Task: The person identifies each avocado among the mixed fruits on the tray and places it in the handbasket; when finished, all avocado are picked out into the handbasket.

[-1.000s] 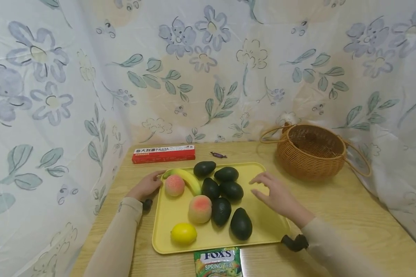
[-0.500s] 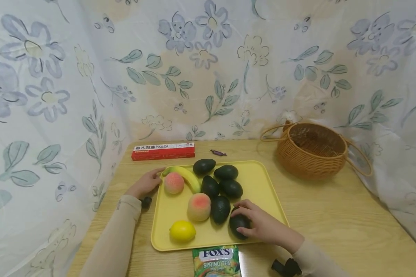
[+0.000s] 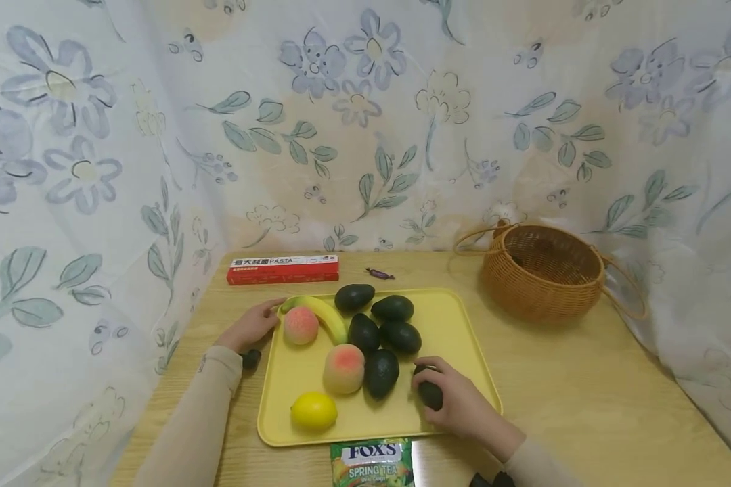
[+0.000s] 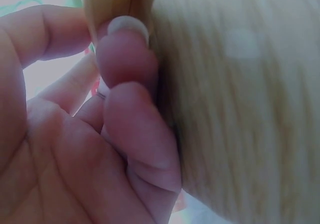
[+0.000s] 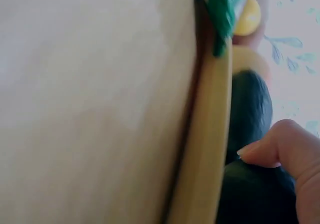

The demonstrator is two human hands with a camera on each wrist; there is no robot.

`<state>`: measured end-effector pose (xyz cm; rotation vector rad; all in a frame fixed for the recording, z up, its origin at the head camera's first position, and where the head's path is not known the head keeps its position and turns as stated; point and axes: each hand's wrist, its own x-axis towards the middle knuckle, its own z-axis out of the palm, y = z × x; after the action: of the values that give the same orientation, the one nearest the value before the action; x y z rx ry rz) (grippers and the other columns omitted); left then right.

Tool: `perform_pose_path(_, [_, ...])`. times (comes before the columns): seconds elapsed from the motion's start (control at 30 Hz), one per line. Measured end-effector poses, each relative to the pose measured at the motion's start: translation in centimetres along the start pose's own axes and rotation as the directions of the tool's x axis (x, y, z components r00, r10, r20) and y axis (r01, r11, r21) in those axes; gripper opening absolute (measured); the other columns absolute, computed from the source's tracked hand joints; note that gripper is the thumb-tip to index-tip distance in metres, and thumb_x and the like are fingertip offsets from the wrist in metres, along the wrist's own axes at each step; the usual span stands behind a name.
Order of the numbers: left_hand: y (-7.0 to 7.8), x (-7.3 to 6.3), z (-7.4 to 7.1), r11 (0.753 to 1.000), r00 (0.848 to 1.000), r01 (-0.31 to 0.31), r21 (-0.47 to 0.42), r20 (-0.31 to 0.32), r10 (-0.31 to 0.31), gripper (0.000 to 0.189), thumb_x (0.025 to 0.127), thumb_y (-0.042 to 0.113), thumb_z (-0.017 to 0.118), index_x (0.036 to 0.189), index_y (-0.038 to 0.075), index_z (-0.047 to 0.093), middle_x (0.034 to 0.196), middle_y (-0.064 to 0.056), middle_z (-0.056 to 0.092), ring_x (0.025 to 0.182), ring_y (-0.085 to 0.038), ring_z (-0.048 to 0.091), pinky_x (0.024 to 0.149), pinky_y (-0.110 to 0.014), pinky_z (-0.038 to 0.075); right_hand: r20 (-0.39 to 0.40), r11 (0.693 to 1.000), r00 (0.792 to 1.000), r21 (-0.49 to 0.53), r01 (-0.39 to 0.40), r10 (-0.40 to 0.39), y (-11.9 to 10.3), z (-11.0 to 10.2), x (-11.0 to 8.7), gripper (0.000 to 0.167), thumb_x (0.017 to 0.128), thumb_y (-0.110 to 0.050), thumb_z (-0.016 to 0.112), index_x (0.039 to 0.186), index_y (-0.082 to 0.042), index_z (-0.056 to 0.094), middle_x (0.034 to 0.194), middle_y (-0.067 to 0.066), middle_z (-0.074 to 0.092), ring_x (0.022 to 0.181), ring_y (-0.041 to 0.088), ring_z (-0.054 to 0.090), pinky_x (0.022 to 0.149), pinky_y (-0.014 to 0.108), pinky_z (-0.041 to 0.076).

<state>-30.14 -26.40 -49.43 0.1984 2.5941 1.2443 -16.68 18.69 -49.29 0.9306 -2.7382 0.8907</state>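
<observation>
My right hand (image 3: 463, 399) grips an avocado (image 3: 430, 394) at the front right of the yellow tray (image 3: 445, 331). In the right wrist view the thumb (image 5: 280, 146) lies across that dark fruit (image 5: 257, 196), just inside the tray's front rim. At the tray's far left corner, my left hand (image 3: 254, 326) holds the rim, its fingers (image 4: 135, 119) curled against the tray edge (image 4: 107, 2) close to the wooden table. Several more avocados (image 3: 380, 374) lie mid-tray, along with a banana (image 3: 329, 318), two peaches (image 3: 344, 369) and a lemon (image 3: 314, 411).
A wicker basket (image 3: 539, 291) with looped handles stands at the back right. Behind the tray lie a red pasta box (image 3: 283, 269) and a small purple wrapped candy (image 3: 380, 274). A green Fox's candy bag (image 3: 373, 465) sits at the front edge of the tray.
My right hand came down from above the tray's right side onto the front avocado and gripped it, then shifted it slightly right, away from its neighbour. The left hand stayed at the rim.
</observation>
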Motion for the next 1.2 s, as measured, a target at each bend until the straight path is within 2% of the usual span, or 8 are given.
perform_pose_path(0.17, [-0.1, -0.1, -0.2, 1.000, 1.000, -0.002, 0.031, -0.017, 0.003, 0.058, 0.102, 0.008, 0.050, 0.160, 0.005, 0.040, 0.086, -0.010, 0.055, 0.071, -0.020, 0.047, 0.069, -0.033, 0.040, -0.122, 0.997, 0.991, 0.049, -0.058, 0.063, 1.3, -2.0, 0.3, 0.046, 0.067, 0.008, 0.085, 0.102, -0.018, 0.069, 0.139, 0.010, 0.057, 0.115, 0.039, 0.065, 0.082, 0.048, 0.057])
perform_pose_path(0.37, [-0.1, 0.3, -0.1, 0.999, 1.000, 0.001, 0.036, -0.024, 0.000, 0.059, 0.102, 0.009, 0.050, 0.160, 0.006, 0.041, 0.084, -0.010, 0.055, 0.069, -0.019, 0.048, 0.069, -0.033, 0.041, -0.306, 0.997, 0.949, 0.046, -0.066, 0.076, 3.6, -8.4, 2.1, 0.043, 0.071, 0.013, 0.081, 0.104, -0.012, 0.070, 0.139, 0.018, 0.057, 0.116, 0.045, 0.061, 0.083, 0.053, 0.054])
perform_pose_path(0.47, [-0.1, 0.5, -0.1, 1.000, 1.000, 0.002, 0.004, -0.017, -0.002, 0.059, 0.103, 0.009, 0.050, 0.161, 0.006, 0.039, 0.074, -0.006, 0.050, 0.058, -0.016, 0.043, 0.058, -0.029, 0.040, -0.386, 0.991, 0.913, 0.021, -0.135, 0.133, 4.6, -11.9, 2.7, 0.037, 0.075, 0.008, 0.082, 0.106, -0.010, 0.071, 0.141, 0.015, 0.059, 0.118, 0.042, 0.060, 0.085, 0.043, 0.048])
perform_pose_path(0.57, [-0.1, 0.4, 0.0, 1.000, 1.000, 0.004, -0.001, -0.012, -0.004, 0.059, 0.103, 0.010, 0.049, 0.161, 0.005, 0.039, 0.074, -0.004, 0.049, 0.058, -0.015, 0.044, 0.059, -0.029, 0.041, -0.424, 0.975, 0.880, 0.041, -0.220, 0.217, 5.5, -14.5, 3.0, 0.032, 0.081, 0.003, 0.081, 0.109, -0.008, 0.071, 0.147, 0.012, 0.055, 0.121, 0.043, 0.057, 0.086, 0.042, 0.045])
perform_pose_path(0.77, [0.2, -0.1, 0.0, 0.999, 0.999, 0.042, 0.025, -0.012, -0.042, 0.060, 0.103, 0.010, 0.050, 0.162, 0.007, 0.039, 0.082, -0.010, 0.050, 0.075, -0.022, 0.049, 0.080, -0.037, 0.042, -0.512, 0.933, 0.789, 0.079, -0.350, 0.339, 7.9, -17.0, 3.8, 0.035, 0.089, -0.008, 0.079, 0.122, -0.002, 0.068, 0.158, 0.016, 0.041, 0.131, 0.053, 0.046, 0.093, 0.070, 0.043])
perform_pose_path(0.93, [0.3, 0.1, 0.2, 0.999, 0.999, 0.031, 0.032, -0.017, -0.031, 0.060, 0.103, 0.011, 0.049, 0.161, 0.007, 0.039, 0.088, -0.016, 0.058, 0.070, -0.022, 0.050, 0.069, -0.033, 0.043, -0.539, 0.872, 0.704, 0.134, -0.470, 0.463, 9.8, -17.9, 4.2, 0.051, 0.096, -0.016, 0.074, 0.141, 0.000, 0.058, 0.162, 0.022, 0.027, 0.137, 0.056, 0.038, 0.102, 0.073, 0.039])
perform_pose_path(1.0, [0.3, 0.3, 0.2, 0.999, 1.000, 0.023, 0.027, -0.019, -0.022, 0.059, 0.103, 0.011, 0.049, 0.161, 0.007, 0.040, 0.088, -0.016, 0.059, 0.065, -0.019, 0.048, 0.064, -0.030, 0.042, -0.519, 0.853, 0.698, 0.132, -0.504, 0.493, 10.3, -18.2, 4.4, 0.059, 0.097, -0.019, 0.073, 0.148, 0.001, 0.050, 0.160, 0.027, 0.024, 0.134, 0.058, 0.038, 0.103, 0.072, 0.038])
perform_pose_path(1.2, [0.1, 0.1, 0.3, 1.000, 0.999, 0.018, 0.007, -0.039, -0.017, 0.059, 0.101, 0.009, 0.049, 0.159, 0.005, 0.042, 0.076, -0.009, 0.053, 0.058, -0.015, 0.043, 0.059, -0.028, 0.040, -0.463, 0.840, 0.722, 0.104, -0.533, 0.515, 11.4, -18.7, 5.1, 0.067, 0.099, -0.032, 0.071, 0.151, 0.001, 0.045, 0.156, 0.033, 0.020, 0.126, 0.061, 0.042, 0.099, 0.073, 0.040])
